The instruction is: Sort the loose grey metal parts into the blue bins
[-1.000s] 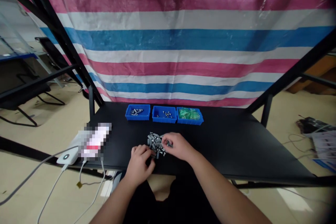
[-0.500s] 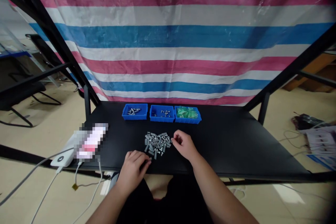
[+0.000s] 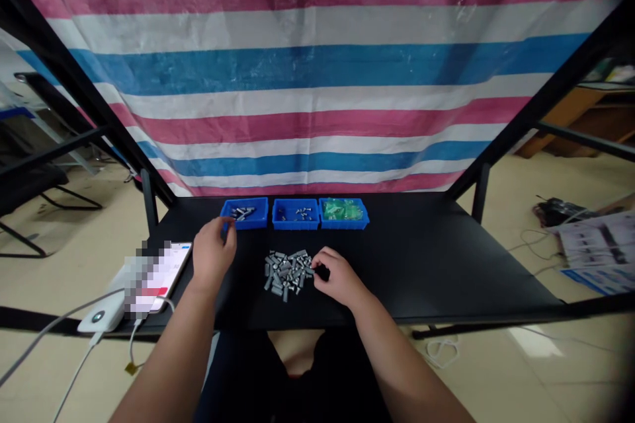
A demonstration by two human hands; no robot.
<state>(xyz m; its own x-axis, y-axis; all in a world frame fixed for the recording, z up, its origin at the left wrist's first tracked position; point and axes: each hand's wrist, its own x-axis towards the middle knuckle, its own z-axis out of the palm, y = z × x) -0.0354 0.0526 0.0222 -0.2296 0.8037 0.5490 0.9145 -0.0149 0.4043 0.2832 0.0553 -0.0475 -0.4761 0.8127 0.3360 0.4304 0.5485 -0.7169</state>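
A mixed heap of small grey cylindrical pieces and shiny screws (image 3: 286,272) lies on the black table before me. My left hand (image 3: 213,252) is at the front left corner of the left blue bin (image 3: 253,221), fingers curled together; what they hold, if anything, is too small to make out. Several grey cylindrical pieces (image 3: 242,213) lie in that bin. My right hand (image 3: 335,276) rests at the heap's right edge, thumb and forefinger pinched at the pieces there. Whatever sits between those fingertips cannot be made out.
The middle blue bin (image 3: 296,225) holds a few small screws, and the right blue bin (image 3: 347,223) holds green plastic packets (image 3: 342,209). A phone (image 3: 171,271) and a white power bank (image 3: 102,314) with cables are at the table's left. A striped sheet (image 3: 307,106) hangs behind.
My left hand has moved from the heap's front left up to the left bin. My right hand stays at the heap's right edge. The whole view has shifted slightly.
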